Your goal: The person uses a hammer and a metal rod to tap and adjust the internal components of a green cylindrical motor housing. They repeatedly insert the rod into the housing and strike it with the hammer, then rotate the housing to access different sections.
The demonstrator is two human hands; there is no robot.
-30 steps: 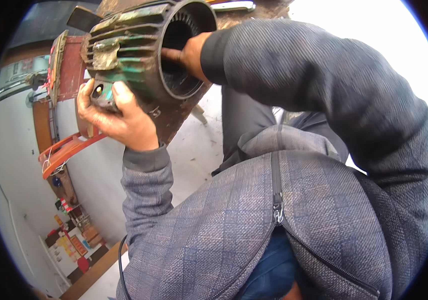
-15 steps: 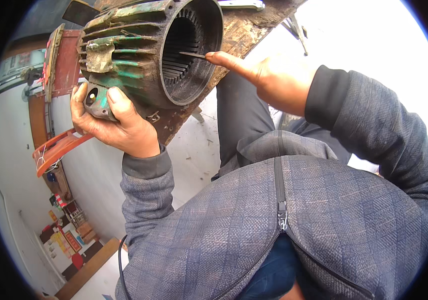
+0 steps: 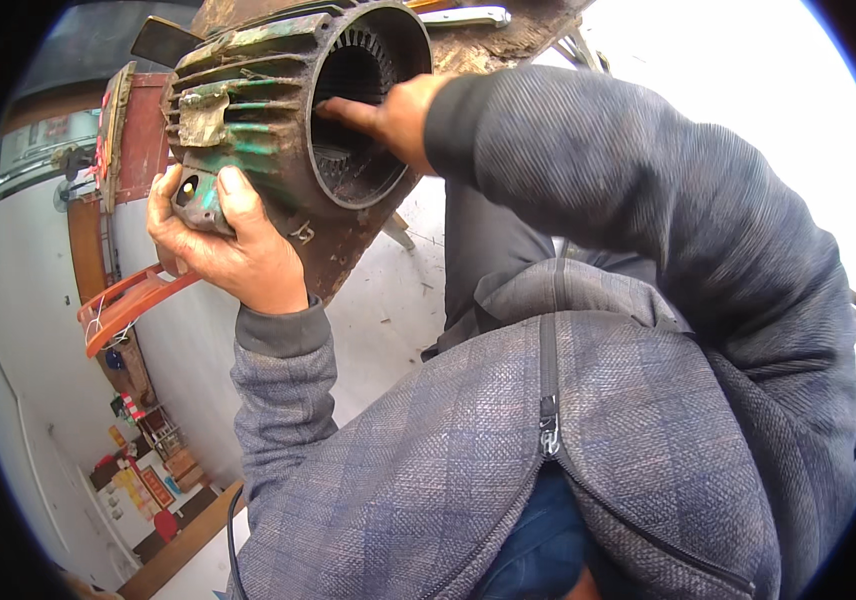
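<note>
A worn green electric motor housing with cooling fins lies on its side, its round open end toward me. Slots line the stator core inside the bore. My left hand grips the small terminal box on the housing's side, thumb on top and fingers around the left. My right hand reaches into the open end from the right. Its index finger points left near the rim, while its other fingers are mostly hidden. Anything in the fingertips is too small or hidden to make out.
The housing rests on a rough, stained wooden bench. Behind it lies a pale-handled tool. An orange-red stool stands to the left, beyond my left hand. Shelves with assorted goods are at the lower left.
My right hand has moved left and deeper into the open end. The thin strip seen at its fingertips before is out of sight. My left hand keeps its grip; the view has shifted slightly.
</note>
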